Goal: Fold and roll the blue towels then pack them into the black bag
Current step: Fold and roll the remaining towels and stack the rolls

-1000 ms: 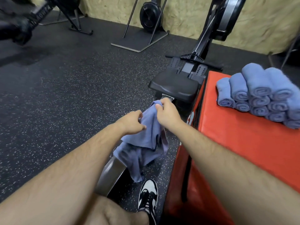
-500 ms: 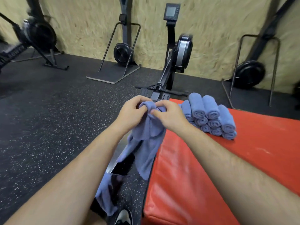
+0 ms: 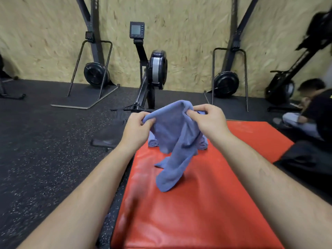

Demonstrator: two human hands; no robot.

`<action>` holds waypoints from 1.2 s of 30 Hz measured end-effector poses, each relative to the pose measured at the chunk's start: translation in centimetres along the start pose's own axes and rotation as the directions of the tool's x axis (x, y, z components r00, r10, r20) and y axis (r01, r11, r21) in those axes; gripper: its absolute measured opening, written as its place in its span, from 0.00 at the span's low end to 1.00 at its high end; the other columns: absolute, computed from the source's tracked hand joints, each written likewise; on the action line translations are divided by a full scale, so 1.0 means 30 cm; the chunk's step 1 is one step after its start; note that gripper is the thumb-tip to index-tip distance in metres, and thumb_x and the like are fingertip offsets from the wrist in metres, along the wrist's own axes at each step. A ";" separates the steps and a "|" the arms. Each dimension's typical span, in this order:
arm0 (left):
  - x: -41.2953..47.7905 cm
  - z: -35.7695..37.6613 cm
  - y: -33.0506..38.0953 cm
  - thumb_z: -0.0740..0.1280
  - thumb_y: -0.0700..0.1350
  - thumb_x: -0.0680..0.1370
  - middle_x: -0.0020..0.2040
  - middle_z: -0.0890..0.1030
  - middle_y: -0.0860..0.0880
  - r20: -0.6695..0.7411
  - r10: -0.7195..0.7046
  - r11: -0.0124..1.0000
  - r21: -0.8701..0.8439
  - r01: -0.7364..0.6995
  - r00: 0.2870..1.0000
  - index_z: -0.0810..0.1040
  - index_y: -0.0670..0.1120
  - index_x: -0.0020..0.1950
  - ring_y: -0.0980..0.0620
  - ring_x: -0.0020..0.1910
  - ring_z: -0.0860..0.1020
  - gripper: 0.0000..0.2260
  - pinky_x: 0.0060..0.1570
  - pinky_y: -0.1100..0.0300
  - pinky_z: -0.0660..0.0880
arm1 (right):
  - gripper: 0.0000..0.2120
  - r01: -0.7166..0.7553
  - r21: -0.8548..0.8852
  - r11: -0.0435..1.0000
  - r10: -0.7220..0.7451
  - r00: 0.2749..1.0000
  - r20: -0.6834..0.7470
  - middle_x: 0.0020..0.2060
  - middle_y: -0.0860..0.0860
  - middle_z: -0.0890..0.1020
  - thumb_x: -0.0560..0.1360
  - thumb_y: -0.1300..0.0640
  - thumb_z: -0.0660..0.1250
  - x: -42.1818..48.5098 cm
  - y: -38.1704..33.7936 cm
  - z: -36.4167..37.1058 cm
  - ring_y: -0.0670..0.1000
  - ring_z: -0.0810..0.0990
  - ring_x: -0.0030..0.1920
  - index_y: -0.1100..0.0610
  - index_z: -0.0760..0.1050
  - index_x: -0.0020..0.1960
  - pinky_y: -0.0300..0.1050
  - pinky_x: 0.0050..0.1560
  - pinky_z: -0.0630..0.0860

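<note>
Head view: vertical blue towel (image 3: 174,141), top in left hand (image 3: 137,131), right hand (image 3: 210,121) fingers' (image 3: 194,115) pinch.

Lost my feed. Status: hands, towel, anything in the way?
Left hand and right hand pinch blue towel at top edge. It hangs unfolded over red mat. Rolled towels behind it, not blocking.

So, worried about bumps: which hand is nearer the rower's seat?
Left. The left hand hovers just right of the seat; the right hand is farther right, across the towel.

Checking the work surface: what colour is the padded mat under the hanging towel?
Plain red; the padded mat shows best in the head view.
</note>
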State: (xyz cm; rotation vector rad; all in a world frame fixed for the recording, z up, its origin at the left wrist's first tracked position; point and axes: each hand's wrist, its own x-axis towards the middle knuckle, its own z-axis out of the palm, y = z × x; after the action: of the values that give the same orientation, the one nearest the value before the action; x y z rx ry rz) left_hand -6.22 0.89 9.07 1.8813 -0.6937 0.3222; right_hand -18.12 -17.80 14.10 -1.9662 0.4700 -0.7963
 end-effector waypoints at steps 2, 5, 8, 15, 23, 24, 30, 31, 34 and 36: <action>0.008 0.042 -0.034 0.65 0.43 0.78 0.36 0.81 0.48 0.008 -0.077 0.997 -0.010 0.077 0.997 0.79 0.48 0.42 0.55 0.33 0.75 0.07 0.38 0.55 0.74 | 0.08 -0.058 -0.052 0.997 0.056 0.998 -0.024 0.48 0.42 0.83 0.73 0.54 0.73 -0.008 0.098 -0.061 0.44 0.80 0.50 0.52 0.82 0.52 0.34 0.44 0.73; 0.002 0.103 -0.098 0.62 0.44 0.79 0.37 0.80 0.48 0.134 -0.237 0.971 0.062 0.230 0.962 0.77 0.49 0.44 0.47 0.36 0.79 0.06 0.39 0.49 0.81 | 0.11 -0.132 -0.134 0.982 0.128 0.991 -0.040 0.51 0.47 0.83 0.73 0.59 0.72 -0.037 0.274 -0.129 0.49 0.80 0.52 0.55 0.81 0.55 0.42 0.53 0.76; -0.012 0.137 -0.147 0.60 0.45 0.81 0.38 0.79 0.44 0.265 -0.275 0.931 0.313 0.187 0.924 0.72 0.48 0.44 0.40 0.36 0.82 0.06 0.33 0.51 0.79 | 0.14 -0.241 -0.185 0.953 0.237 0.971 -0.044 0.45 0.52 0.81 0.73 0.63 0.69 -0.067 0.431 -0.166 0.50 0.78 0.42 0.58 0.79 0.59 0.38 0.40 0.72; -0.002 0.188 -0.231 0.64 0.41 0.76 0.36 0.83 0.49 0.189 -0.252 0.951 0.231 0.206 0.949 0.77 0.51 0.42 0.47 0.38 0.83 0.06 0.41 0.51 0.80 | 0.12 -0.282 -0.290 0.915 0.296 0.955 0.004 0.37 0.56 0.79 0.77 0.65 0.61 -0.074 0.574 -0.164 0.55 0.77 0.35 0.61 0.77 0.58 0.43 0.36 0.70; 0.051 0.198 -0.223 0.69 0.41 0.77 0.32 0.80 0.49 0.060 -0.517 0.816 -0.268 0.512 0.854 0.76 0.45 0.41 0.56 0.28 0.78 0.05 0.33 0.59 0.73 | 0.16 -0.455 0.236 0.859 0.450 0.890 0.079 0.45 0.57 0.80 0.76 0.67 0.54 -0.020 0.501 -0.181 0.54 0.79 0.37 0.57 0.77 0.55 0.50 0.40 0.81; 0.057 0.191 -0.228 0.69 0.41 0.76 0.33 0.81 0.48 0.088 -0.535 0.789 -0.304 0.534 0.841 0.77 0.44 0.43 0.56 0.28 0.78 0.03 0.32 0.60 0.71 | 0.16 -0.458 0.271 0.846 0.455 0.887 0.078 0.44 0.57 0.80 0.76 0.67 0.55 -0.017 0.497 -0.185 0.54 0.79 0.38 0.56 0.78 0.55 0.48 0.40 0.81; 0.050 0.143 -0.228 0.71 0.42 0.72 0.37 0.83 0.50 0.216 -0.559 0.710 -0.373 0.597 0.800 0.81 0.45 0.49 0.56 0.32 0.80 0.07 0.38 0.59 0.72 | 0.12 -0.434 0.397 0.809 0.432 0.896 0.099 0.36 0.52 0.78 0.81 0.64 0.57 -0.027 0.469 -0.200 0.45 0.77 0.28 0.56 0.76 0.59 0.41 0.32 0.77; 0.047 0.134 -0.231 0.72 0.43 0.70 0.40 0.84 0.48 0.225 -0.561 0.707 -0.371 0.602 0.797 0.82 0.44 0.51 0.55 0.35 0.81 0.11 0.40 0.58 0.73 | 0.11 -0.428 0.411 0.805 0.420 0.900 0.115 0.37 0.52 0.79 0.81 0.63 0.59 -0.034 0.465 -0.203 0.45 0.78 0.29 0.55 0.76 0.59 0.40 0.32 0.77; 0.041 0.123 -0.245 0.72 0.46 0.67 0.41 0.84 0.46 0.174 -0.563 0.744 -0.320 0.587 0.808 0.83 0.42 0.49 0.49 0.40 0.82 0.14 0.41 0.56 0.75 | 0.12 -0.402 0.476 0.782 0.356 0.915 0.188 0.41 0.53 0.82 0.78 0.66 0.65 -0.055 0.453 -0.209 0.48 0.80 0.36 0.55 0.76 0.60 0.39 0.36 0.77; 0.032 0.128 -0.235 0.72 0.45 0.68 0.38 0.84 0.47 0.070 -0.514 0.825 -0.234 0.515 0.855 0.81 0.44 0.43 0.49 0.37 0.80 0.07 0.41 0.54 0.75 | 0.15 -0.380 0.485 0.788 0.307 0.924 0.226 0.43 0.54 0.83 0.77 0.69 0.65 -0.065 0.451 -0.209 0.49 0.81 0.39 0.55 0.77 0.59 0.39 0.38 0.78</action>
State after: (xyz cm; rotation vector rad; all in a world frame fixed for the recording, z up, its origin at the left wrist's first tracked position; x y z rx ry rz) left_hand -1.58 -0.97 2.70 1.7483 -0.1892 -0.1151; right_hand -23.96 -27.18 3.88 -1.3586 0.4564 -0.4813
